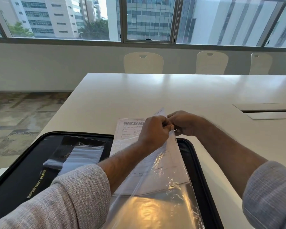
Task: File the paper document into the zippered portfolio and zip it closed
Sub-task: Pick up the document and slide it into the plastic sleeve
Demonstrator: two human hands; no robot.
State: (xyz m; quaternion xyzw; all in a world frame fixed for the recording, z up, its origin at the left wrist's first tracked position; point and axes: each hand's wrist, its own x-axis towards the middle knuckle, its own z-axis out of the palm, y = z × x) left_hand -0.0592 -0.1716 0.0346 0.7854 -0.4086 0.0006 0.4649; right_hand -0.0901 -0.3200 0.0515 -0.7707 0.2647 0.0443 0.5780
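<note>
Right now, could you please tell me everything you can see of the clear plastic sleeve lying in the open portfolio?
The clear, glossy, crinkled plastic sleeve lies over the right half of the open black zippered portfolio, catching a warm glare near the bottom. The printed white paper document sits partly inside, its top sticking out past the sleeve's far edge. The left hand and the right hand each pinch that far edge, lifting it off the white table.

I was looking at an office meeting room: a long white table [155, 90], matching chairs [143, 62] along it, windows [149, 19] facing tower blocks.
</note>
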